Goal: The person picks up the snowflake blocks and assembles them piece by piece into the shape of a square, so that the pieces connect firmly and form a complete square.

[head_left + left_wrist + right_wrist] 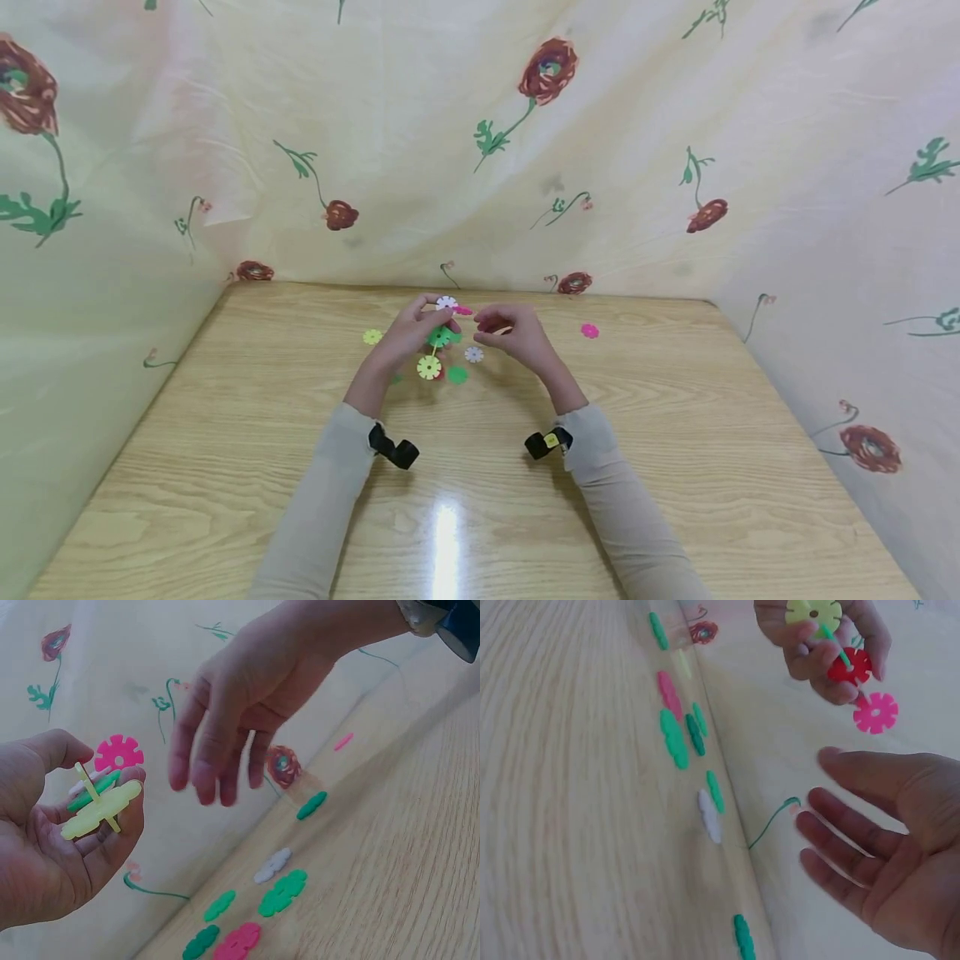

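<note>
My left hand (405, 337) grips a cluster of slotted plastic flower discs joined edge to edge, held up above the table. A yellow disc (101, 811) faces the left wrist camera, with green and white discs behind it. A pink disc (118, 754) sticks out at the far end, clear of the fingers. The right wrist view also shows a red disc (851, 667) in the cluster. My right hand (521, 335) hovers a short way to the right of the pink disc, its fingers apart and gently bent, holding nothing. Left fingers hide part of the cluster.
Loose discs lie on the wooden table (675, 467) beneath the hands: a white disc (473, 355), a green disc (457, 375) and several others. A yellow disc (372, 337) lies left, a pink disc (590, 331) right. Flower-printed cloth (420, 150) hangs behind the table.
</note>
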Available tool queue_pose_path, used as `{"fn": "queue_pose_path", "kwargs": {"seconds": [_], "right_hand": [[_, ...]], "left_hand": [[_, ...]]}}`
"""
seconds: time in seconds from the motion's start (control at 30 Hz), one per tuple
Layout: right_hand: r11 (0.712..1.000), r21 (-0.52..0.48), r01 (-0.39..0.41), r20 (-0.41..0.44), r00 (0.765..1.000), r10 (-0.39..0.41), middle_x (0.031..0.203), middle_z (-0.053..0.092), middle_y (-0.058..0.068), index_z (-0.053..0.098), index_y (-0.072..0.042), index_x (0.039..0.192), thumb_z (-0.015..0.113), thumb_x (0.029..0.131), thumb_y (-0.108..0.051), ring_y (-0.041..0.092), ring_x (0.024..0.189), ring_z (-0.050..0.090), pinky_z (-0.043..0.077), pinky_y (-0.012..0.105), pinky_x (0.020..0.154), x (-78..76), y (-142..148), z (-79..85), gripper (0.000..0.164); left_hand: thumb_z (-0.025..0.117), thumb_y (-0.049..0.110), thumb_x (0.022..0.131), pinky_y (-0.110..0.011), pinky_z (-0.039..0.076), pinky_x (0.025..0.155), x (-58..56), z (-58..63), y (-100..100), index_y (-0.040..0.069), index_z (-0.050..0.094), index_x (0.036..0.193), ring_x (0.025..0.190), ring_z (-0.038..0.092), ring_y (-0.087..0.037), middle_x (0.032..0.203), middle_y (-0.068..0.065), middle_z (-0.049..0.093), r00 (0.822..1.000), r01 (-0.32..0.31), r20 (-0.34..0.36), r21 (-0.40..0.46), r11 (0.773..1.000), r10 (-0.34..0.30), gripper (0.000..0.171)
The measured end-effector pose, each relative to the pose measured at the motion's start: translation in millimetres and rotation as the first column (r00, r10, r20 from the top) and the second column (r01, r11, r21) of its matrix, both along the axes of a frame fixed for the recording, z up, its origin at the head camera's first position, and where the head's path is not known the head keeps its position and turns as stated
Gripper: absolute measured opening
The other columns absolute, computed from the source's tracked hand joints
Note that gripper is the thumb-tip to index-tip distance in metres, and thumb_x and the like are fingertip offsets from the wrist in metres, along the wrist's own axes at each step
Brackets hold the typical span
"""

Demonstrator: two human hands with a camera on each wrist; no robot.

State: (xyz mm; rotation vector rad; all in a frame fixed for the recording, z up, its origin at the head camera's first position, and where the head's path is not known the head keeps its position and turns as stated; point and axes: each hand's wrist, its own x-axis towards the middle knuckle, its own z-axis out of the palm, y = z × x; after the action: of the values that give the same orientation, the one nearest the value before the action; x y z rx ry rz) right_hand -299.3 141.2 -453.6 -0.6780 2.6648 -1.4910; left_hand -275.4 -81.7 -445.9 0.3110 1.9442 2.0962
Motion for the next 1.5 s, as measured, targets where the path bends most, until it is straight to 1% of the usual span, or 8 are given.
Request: {"fn": "queue_pose_path", "kwargs": {"seconds": [0.2,0.4,0.53,0.7,0.87,1.1,1.33,1.5], "right_hand": [[0.985,0.15,-0.084,0.07,0.995,0.074,0.108,0.073,0.02,0.07,0.003,0.122,0.076,0.091,-0.009,0.029,0.1,0.068,0.057,0.038,0.087,-2.3,3,-5.5,0.034],[0.967,0.214,-0.136,0.118,0.987,0.113,0.105,0.073,0.016,0.07,0.002,0.124,0.076,0.091,-0.009,0.026,0.098,0.066,0.056,0.036,0.088,-2.7,2,-10.1,0.036],[0.959,0.241,-0.148,0.139,0.983,0.117,0.108,0.072,0.018,0.068,0.002,0.127,0.076,0.09,-0.008,0.027,0.1,0.067,0.057,0.037,0.09,-1.6,1,-11.9,0.04],[0.95,0.274,-0.151,0.154,0.982,0.112,0.111,0.07,0.02,0.064,0.003,0.133,0.076,0.09,-0.008,0.028,0.101,0.066,0.056,0.038,0.09,-1.2,-1,-13.2,0.046],[0.941,0.297,-0.162,0.156,0.981,0.119,0.111,0.068,0.02,0.062,0.003,0.135,0.077,0.089,-0.008,0.026,0.097,0.063,0.054,0.033,0.085,-2.7,-2,-16.4,0.05],[0.94,0.308,-0.15,0.157,0.982,0.105,0.104,0.068,0.017,0.07,0.005,0.122,0.078,0.088,-0.01,0.022,0.092,0.057,0.048,0.027,0.078,-2.7,-4,-18.3,0.038],[0.933,0.328,-0.151,0.155,0.982,0.104,0.102,0.063,0.015,0.065,0.004,0.13,0.079,0.088,-0.011,0.022,0.094,0.053,0.047,0.029,0.08,-2.2,-4,-20.1,0.046],[0.936,0.32,-0.145,0.161,0.982,0.097,0.098,0.059,0.013,0.068,0.005,0.125,0.079,0.088,-0.011,0.021,0.092,0.049,0.043,0.026,0.076,-1.1,-5,-21.3,0.042]], "left_hand": [[0.053,0.026,0.107,-0.032,0.057,0.061,-2.4,-2.4,-2,0.009,0.049,0.128,0.062,0.06,-0.013,0.098,-0.011,0.069,1.0,0.012,-0.012,0.004,1.0,-0.012,0.027],[0.052,0.025,0.108,-0.03,0.055,0.06,-2.7,-3.2,0,0.008,0.049,0.127,0.059,0.058,-0.012,0.098,-0.013,0.069,1.0,0.01,-0.009,-0.002,1.0,-0.01,0.026],[0.052,0.023,0.107,-0.03,0.054,0.059,-1.7,-3.0,1,0.009,0.048,0.128,0.059,0.057,-0.012,0.103,-0.018,0.066,1.0,0.006,-0.001,-0.002,1.0,-0.006,0.025],[0.052,0.022,0.107,-0.031,0.055,0.06,-1.7,-3.7,2,0.008,0.048,0.13,0.062,0.057,-0.013,0.102,-0.016,0.065,1.0,0.005,0.017,0.008,1.0,-0.005,0.026],[0.053,0.022,0.107,-0.029,0.053,0.059,-2.2,-4.1,2,0.009,0.048,0.13,0.061,0.057,-0.016,0.098,-0.012,0.065,1.0,0.006,0.019,0.009,1.0,-0.006,0.027],[0.052,0.022,0.107,-0.03,0.053,0.058,-2.4,-5.5,3,0.009,0.049,0.127,0.059,0.056,-0.017,0.099,-0.015,0.065,1.0,0.012,0.015,0.005,1.0,-0.012,0.023],[0.053,0.023,0.107,-0.032,0.052,0.058,-2.4,-6.7,4,0.009,0.05,0.125,0.056,0.056,-0.017,0.102,-0.02,0.065,1.0,0.017,0.02,0.001,1.0,-0.017,0.022],[0.052,0.024,0.108,-0.029,0.051,0.055,-1.9,-6.7,4,0.009,0.05,0.124,0.055,0.054,-0.017,0.096,-0.012,0.067,0.999,0.026,0.03,0.015,1.0,-0.026,0.022]]}}
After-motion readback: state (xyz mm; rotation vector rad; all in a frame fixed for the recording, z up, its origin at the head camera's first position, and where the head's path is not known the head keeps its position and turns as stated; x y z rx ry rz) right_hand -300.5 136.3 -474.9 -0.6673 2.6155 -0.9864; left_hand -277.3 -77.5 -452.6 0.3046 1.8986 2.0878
